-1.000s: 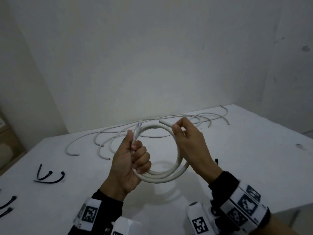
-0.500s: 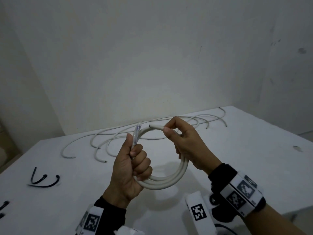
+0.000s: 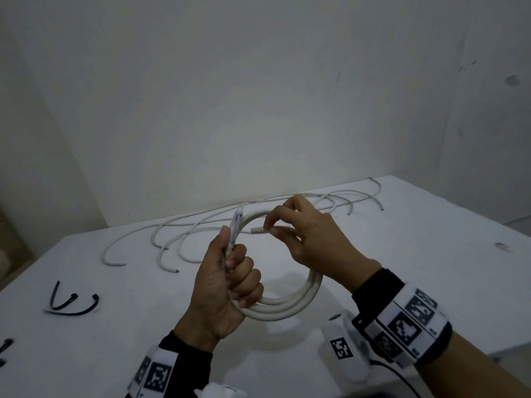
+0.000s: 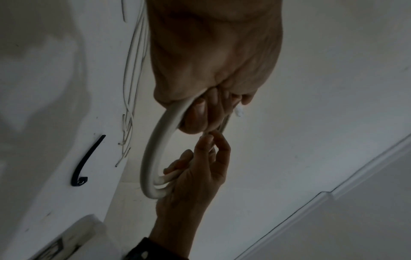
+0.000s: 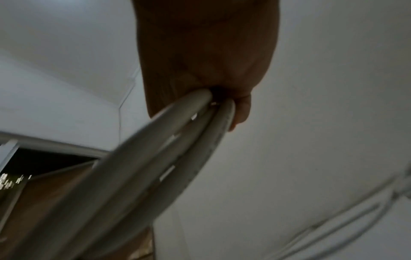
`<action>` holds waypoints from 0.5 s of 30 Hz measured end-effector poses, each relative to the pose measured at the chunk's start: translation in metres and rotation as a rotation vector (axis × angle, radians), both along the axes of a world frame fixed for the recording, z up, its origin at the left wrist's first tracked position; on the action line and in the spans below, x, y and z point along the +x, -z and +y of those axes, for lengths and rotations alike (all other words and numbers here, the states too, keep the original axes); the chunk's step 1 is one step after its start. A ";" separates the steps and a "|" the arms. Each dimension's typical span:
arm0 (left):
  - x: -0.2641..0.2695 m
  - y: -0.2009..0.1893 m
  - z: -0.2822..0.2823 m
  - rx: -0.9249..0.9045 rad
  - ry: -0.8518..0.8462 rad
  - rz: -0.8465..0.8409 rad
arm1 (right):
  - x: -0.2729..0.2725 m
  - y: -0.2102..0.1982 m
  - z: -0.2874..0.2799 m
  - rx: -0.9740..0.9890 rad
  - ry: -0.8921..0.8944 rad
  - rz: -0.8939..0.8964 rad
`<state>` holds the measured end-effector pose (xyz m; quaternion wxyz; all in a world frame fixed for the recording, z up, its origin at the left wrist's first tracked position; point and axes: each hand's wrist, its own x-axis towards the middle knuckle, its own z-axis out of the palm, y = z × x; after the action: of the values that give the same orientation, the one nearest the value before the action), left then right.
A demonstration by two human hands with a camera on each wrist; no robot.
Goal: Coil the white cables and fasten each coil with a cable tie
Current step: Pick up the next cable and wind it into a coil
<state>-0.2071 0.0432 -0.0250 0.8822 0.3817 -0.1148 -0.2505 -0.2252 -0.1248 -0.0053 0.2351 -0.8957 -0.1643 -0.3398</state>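
Note:
A coil of white cable (image 3: 290, 304) hangs in the air above the white table (image 3: 416, 254). My left hand (image 3: 230, 280) grips the coil's left side in a fist, with the cable's plug end (image 3: 238, 218) sticking up past the thumb. My right hand (image 3: 304, 237) pinches the cable's loose cut end (image 3: 258, 230) between thumb and forefinger at the top of the coil. The left wrist view shows the coil (image 4: 155, 154) running from my left hand (image 4: 211, 109) down to my right hand (image 4: 200, 167). The right wrist view is blurred, with coil strands (image 5: 177, 144) under the palm.
Several loose white cables (image 3: 201, 225) lie spread along the table's far side near the wall. Black cable ties (image 3: 71, 303) lie on the table at the left, more (image 3: 5, 349) at the left edge. A white device (image 3: 344, 349) sits near my right wrist.
My right hand has carried the loose cable end leftward and down across the top of the coil, toward my left hand. The left hand keeps its grip.

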 end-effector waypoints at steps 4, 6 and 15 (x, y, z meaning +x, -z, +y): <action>-0.002 -0.007 -0.003 -0.065 -0.044 -0.062 | -0.001 -0.011 0.003 -0.141 0.101 -0.205; 0.000 -0.010 -0.003 -0.106 -0.108 -0.083 | -0.002 -0.009 0.000 -0.045 0.150 -0.377; 0.032 -0.011 0.019 -0.173 -0.184 -0.058 | -0.043 0.006 0.011 1.343 -0.485 0.216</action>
<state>-0.1750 0.0624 -0.0144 0.9274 0.3203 -0.1257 -0.1467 -0.2682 -0.1139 -0.0113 0.8186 -0.5249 -0.0900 -0.2151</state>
